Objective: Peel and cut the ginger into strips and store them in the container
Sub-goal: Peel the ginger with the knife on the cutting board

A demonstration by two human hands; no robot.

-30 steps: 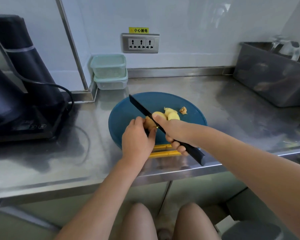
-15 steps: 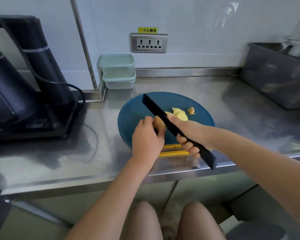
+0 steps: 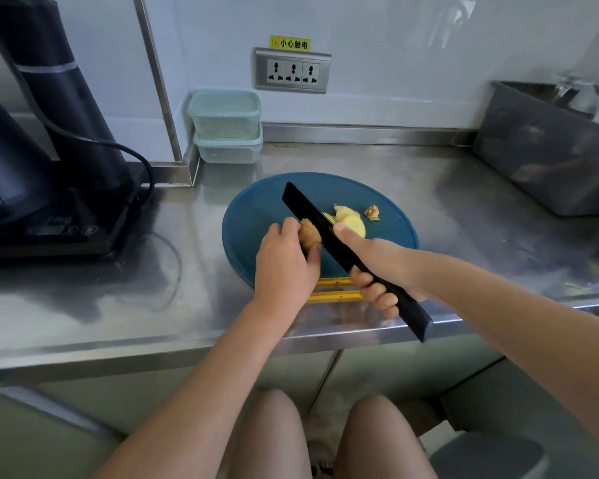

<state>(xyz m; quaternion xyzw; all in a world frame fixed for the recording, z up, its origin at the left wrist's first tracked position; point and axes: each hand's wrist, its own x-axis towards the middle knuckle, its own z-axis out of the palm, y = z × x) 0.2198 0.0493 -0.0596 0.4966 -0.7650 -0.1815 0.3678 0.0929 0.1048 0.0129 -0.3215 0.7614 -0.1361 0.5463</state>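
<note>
My left hand (image 3: 284, 264) pinches a brown, unpeeled ginger piece (image 3: 310, 232) over the round blue cutting board (image 3: 256, 216). My right hand (image 3: 377, 267) grips the handle of a black knife (image 3: 312, 216), index finger stretched along the blade, which lies against the ginger's right side. Peeled yellow ginger pieces (image 3: 351, 219) lie on the board just beyond the blade, and a small brown scrap (image 3: 372, 213) sits to their right. Two stacked lidded clear containers (image 3: 226, 127) stand at the back by the wall.
A black appliance (image 3: 42, 160) with a cable fills the left counter. A grey tub (image 3: 547, 146) stands at the back right. A yellow object (image 3: 336, 288) lies at the board's near edge, partly under my hands. A wall socket (image 3: 293, 70) sits above.
The view has shifted slightly, so things sit further right in frame. Both hands keep their hold and the blade stays against the ginger.
</note>
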